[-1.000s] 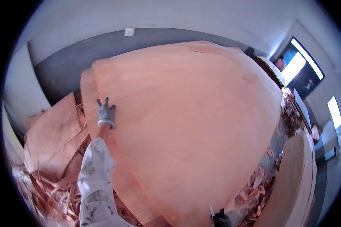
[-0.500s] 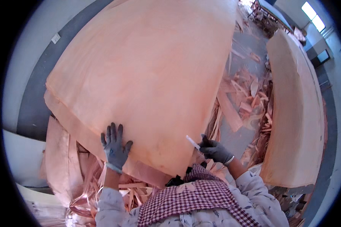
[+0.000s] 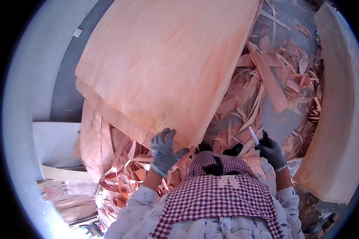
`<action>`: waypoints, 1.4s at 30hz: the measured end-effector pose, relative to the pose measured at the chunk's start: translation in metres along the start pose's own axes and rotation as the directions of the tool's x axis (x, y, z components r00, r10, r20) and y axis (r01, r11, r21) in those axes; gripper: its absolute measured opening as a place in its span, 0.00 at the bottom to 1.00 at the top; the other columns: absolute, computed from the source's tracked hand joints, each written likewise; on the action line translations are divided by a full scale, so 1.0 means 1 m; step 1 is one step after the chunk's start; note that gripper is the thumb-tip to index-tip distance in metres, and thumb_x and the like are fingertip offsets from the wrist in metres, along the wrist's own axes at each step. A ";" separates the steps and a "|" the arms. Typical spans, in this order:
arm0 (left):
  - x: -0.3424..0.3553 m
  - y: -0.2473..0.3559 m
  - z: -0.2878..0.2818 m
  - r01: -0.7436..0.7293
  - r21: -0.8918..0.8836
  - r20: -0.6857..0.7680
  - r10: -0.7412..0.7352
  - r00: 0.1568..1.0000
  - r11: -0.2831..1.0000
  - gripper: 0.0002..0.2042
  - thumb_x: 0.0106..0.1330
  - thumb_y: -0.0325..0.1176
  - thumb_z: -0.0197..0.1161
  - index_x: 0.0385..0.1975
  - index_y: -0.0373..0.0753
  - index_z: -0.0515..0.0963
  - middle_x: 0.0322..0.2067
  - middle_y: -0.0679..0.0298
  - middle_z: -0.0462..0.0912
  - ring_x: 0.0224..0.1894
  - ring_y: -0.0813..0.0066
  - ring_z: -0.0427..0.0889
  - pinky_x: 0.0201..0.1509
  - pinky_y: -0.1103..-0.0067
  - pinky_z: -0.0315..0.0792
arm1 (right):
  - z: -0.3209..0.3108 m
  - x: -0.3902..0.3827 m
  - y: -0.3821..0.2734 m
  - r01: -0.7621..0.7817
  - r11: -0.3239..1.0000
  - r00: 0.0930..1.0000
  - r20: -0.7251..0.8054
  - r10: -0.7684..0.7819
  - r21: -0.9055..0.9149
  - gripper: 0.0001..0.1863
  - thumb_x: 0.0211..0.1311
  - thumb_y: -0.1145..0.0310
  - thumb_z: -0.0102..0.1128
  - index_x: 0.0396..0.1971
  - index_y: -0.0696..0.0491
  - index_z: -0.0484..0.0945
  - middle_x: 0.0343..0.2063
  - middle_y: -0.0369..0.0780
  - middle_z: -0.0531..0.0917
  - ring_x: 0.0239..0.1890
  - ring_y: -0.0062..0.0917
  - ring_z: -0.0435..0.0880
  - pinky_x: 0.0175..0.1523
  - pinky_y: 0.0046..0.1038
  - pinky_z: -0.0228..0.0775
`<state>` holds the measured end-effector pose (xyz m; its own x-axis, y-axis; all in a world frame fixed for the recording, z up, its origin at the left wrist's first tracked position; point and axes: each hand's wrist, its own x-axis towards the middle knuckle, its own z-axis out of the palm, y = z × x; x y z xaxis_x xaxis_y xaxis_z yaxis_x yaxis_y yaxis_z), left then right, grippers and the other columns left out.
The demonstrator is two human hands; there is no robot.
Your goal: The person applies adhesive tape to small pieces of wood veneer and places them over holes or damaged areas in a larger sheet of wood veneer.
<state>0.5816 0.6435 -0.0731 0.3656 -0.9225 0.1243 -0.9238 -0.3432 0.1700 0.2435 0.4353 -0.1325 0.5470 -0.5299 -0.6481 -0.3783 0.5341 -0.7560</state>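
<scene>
A large stack of pale, pinkish-tan wood veneer sheets lies before me. At its near edge is my left hand in a grey glove, fingers spread, holding nothing; whether the fingertips touch the sheet I cannot tell. My right hand, also gloved, is off to the right of the stack, closed around a slim white pen-like tool. The tool points up and to the left, over the scraps; its exact kind is not clear.
Veneer offcuts litter the grey floor right of the stack, and more curled strips heap at the near left. Another veneer stack stands at the far right. White boards lie by the left wall.
My left hand has left its flat spot on the sheet for the near edge. My right hand, with the white tool, has swung right, away from the stack. The view has shifted too.
</scene>
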 end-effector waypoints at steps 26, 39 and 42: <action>-0.021 0.005 0.044 -0.196 -0.043 0.027 0.197 0.980 0.980 0.11 0.49 0.36 0.60 0.33 0.41 0.75 0.29 0.65 0.75 0.31 0.67 0.75 0.33 0.71 0.66 | 0.101 0.045 -0.005 0.017 0.982 0.981 0.189 -0.052 0.186 0.18 0.57 0.68 0.58 0.46 0.60 0.72 0.33 0.33 0.76 0.30 0.15 0.73 0.33 0.17 0.66; -0.036 -0.015 0.032 0.040 -0.433 -0.156 -0.118 0.981 0.901 0.11 0.53 0.33 0.63 0.34 0.37 0.76 0.30 0.58 0.76 0.32 0.62 0.77 0.35 0.70 0.71 | 0.176 0.088 -0.032 0.097 0.978 0.932 0.328 -0.155 0.186 0.11 0.57 0.70 0.59 0.39 0.57 0.76 0.27 0.31 0.75 0.24 0.12 0.70 0.29 0.16 0.65; -0.049 -0.045 0.034 0.473 -0.798 0.133 -0.658 0.741 0.372 0.15 0.61 0.40 0.59 0.36 0.33 0.73 0.30 0.58 0.76 0.31 0.64 0.78 0.33 0.75 0.73 | 0.185 0.089 -0.039 0.148 0.986 0.938 0.306 -0.163 0.071 0.11 0.56 0.69 0.60 0.37 0.58 0.76 0.25 0.31 0.75 0.22 0.13 0.71 0.27 0.17 0.66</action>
<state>0.6018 0.6981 -0.1206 0.8635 -0.4817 -0.1495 -0.0796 -0.4229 0.9027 0.4448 0.4891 -0.1442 0.8030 -0.3828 -0.4568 -0.2393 0.4948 -0.8354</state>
